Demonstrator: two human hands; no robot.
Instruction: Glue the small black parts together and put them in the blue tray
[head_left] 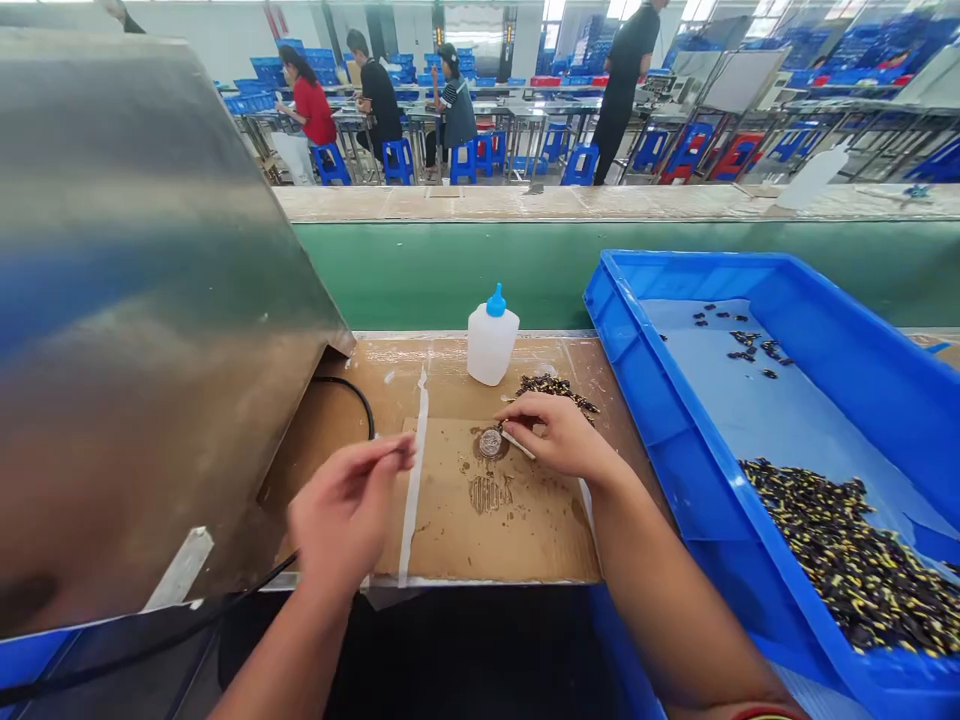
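My left hand [341, 510] is raised left of a cardboard sheet [450, 545], slightly blurred, thumb and fingertips pinched together. Whatever is between those fingertips is too small to make out. Over the sheet, my right hand [555, 432] is closed, with a thin white stick [519, 446] showing beneath its fingers. Its fingertips are beside a small round, clear, ridged piece [490, 443] in a wet dark patch. Wet streaks [487, 493] mark the cardboard below. Behind my right hand lies a pile of small black-and-yellow parts [551, 385].
A white squeeze bottle [493, 345] with a blue nozzle stands behind the cardboard. On the right, a blue tray [660, 440] holds many black-and-yellow parts [855, 560]. A large metal housing [150, 320] and a black cable [360, 392] are left. People sit and stand beyond the green belt [450, 270].
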